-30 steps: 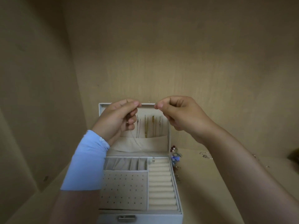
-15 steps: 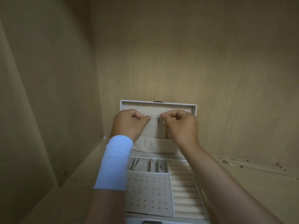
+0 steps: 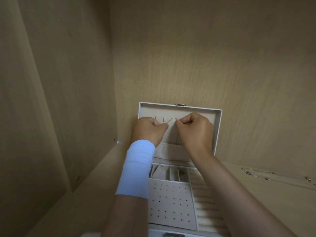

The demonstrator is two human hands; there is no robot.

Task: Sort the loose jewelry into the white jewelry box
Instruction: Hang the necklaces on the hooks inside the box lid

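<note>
The white jewelry box (image 3: 218, 130) stands open on a wooden shelf, its lid upright against the back wall. Small hooks run across the inside of the lid. My left hand (image 3: 147, 130) and my right hand (image 3: 195, 130) are both up at that hook row, each pinching an end of a thin necklace chain (image 3: 171, 121) stretched between them. More chain hangs down under my right hand into the lid pocket (image 3: 169, 151). The base shows an earring panel with holes (image 3: 171, 206), small compartments and ring rolls.
Loose jewelry (image 3: 256, 174) lies scattered on the shelf to the right of the box. The cabinet's side wall stands close on the left and the back wall is right behind the lid. A metal clasp (image 3: 172, 235) sits at the box's front edge.
Both hands have gone from in front of the lid's top edge down and in to the hook row, closer together. The camera has shifted, so the box sits further right in view.
</note>
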